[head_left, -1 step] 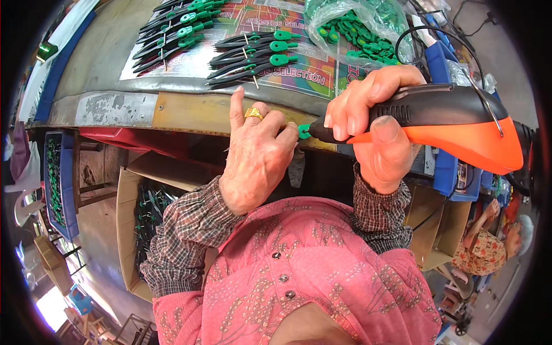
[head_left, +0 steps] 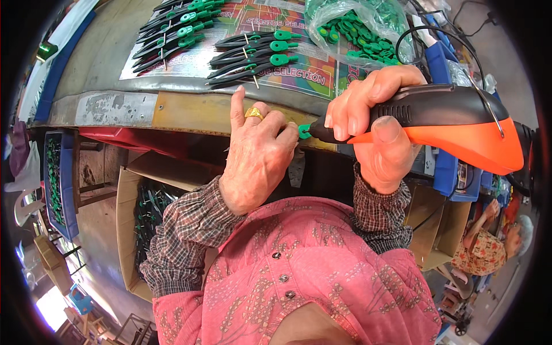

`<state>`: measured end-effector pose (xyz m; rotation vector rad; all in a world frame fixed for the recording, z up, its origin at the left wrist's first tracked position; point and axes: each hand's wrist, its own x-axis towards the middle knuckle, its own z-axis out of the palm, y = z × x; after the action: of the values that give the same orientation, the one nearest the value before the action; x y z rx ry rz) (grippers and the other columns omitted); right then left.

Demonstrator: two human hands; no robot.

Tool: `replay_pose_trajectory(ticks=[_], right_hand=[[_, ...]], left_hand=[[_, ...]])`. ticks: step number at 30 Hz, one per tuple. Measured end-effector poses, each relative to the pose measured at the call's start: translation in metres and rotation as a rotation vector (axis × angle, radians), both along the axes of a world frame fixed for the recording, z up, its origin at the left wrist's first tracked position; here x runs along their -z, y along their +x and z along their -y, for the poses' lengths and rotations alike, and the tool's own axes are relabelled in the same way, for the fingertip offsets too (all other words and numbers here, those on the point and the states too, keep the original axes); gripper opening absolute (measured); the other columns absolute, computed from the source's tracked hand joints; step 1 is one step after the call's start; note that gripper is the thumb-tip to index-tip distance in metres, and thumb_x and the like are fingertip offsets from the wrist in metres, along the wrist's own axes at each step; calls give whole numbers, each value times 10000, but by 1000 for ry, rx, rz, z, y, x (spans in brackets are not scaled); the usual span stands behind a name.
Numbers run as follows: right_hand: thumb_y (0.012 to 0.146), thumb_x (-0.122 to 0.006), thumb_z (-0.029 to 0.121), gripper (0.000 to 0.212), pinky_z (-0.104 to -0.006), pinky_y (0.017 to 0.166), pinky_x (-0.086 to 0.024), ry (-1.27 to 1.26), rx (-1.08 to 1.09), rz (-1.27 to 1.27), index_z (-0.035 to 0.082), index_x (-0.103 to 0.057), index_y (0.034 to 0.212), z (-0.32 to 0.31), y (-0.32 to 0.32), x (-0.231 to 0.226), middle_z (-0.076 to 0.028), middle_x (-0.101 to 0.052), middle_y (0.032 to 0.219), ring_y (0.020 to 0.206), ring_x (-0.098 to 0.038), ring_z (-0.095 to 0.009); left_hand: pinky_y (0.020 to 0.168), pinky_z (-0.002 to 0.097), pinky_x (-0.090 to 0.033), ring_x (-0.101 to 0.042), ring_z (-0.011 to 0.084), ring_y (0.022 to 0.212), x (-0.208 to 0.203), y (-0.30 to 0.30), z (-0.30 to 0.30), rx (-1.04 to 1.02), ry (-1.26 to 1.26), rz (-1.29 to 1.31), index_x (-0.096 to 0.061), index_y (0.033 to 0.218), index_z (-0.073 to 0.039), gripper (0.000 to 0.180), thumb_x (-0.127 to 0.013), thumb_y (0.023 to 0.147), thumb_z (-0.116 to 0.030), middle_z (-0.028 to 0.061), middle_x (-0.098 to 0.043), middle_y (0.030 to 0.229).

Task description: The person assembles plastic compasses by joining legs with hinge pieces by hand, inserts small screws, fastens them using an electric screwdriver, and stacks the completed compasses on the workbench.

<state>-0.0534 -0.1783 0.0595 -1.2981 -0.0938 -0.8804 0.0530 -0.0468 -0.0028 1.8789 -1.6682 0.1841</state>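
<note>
My left hand point(head_left: 259, 152) pinches a small green plastic piece point(head_left: 303, 131) at the table's front edge, its little finger stretched out. Most of what those fingers hold is hidden behind them. In my right hand point(head_left: 376, 141) is an orange and black corded electric screwdriver point(head_left: 460, 129), lying sideways. Its dark tip meets the green piece. Just beyond my left hand, a row of black-bladed parts with green ends point(head_left: 253, 57) lies on printed sheets. A similar stack point(head_left: 181, 34) sits farther left.
A clear bag of green discs point(head_left: 362, 37) stands at the back right. Blue bins point(head_left: 454, 172) and a black cable flank the right side. At left are a cardboard box point(head_left: 127, 230) of black parts and a blue tray point(head_left: 70, 190). Another person point(head_left: 480, 250) sits far right.
</note>
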Motion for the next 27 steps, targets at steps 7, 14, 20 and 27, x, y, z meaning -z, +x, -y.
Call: replay_pose_trajectory(ticks=[7, 14, 20, 27], right_hand=[[777, -775, 110, 411, -271, 578, -502, 16, -8, -2, 30, -442, 1003, 2, 2, 0, -72, -574, 715, 621, -591, -135], [776, -777, 115, 407, -271, 575, -504, 5, -35, -25, 28, -447, 997, 5, 4, 0, -65, -570, 736, 647, -604, -130], [843, -719, 259, 358, -348, 552, -480, -183, -3, -135, 60, -457, 983, 9, 7, -3, -51, -520, 672, 543, -532, -174], [828, -739, 238, 369, -304, 498, -456, -275, 60, -208, 55, -447, 958, 9, 10, 1, -46, -490, 665, 516, -495, -136]], left_hand=[[1093, 590, -248, -543, 276, 874, 0, 1, 2, 16, -13, -18, -661, 933, -82, 298, -716, 647, -21, 50, -538, 830], [1113, 600, -228, -560, 297, 901, -2, 2, 3, 36, -13, -26, -617, 798, -45, 87, -591, 716, -37, 84, -542, 808], [1104, 601, -248, -547, 305, 894, 2, 3, 6, 69, -64, -34, -602, 785, -23, 87, -577, 702, -32, 102, -514, 792], [1093, 602, -269, -519, 331, 890, 4, 4, 9, 112, -49, -67, -560, 722, -10, 39, -563, 685, -23, 116, -468, 762]])
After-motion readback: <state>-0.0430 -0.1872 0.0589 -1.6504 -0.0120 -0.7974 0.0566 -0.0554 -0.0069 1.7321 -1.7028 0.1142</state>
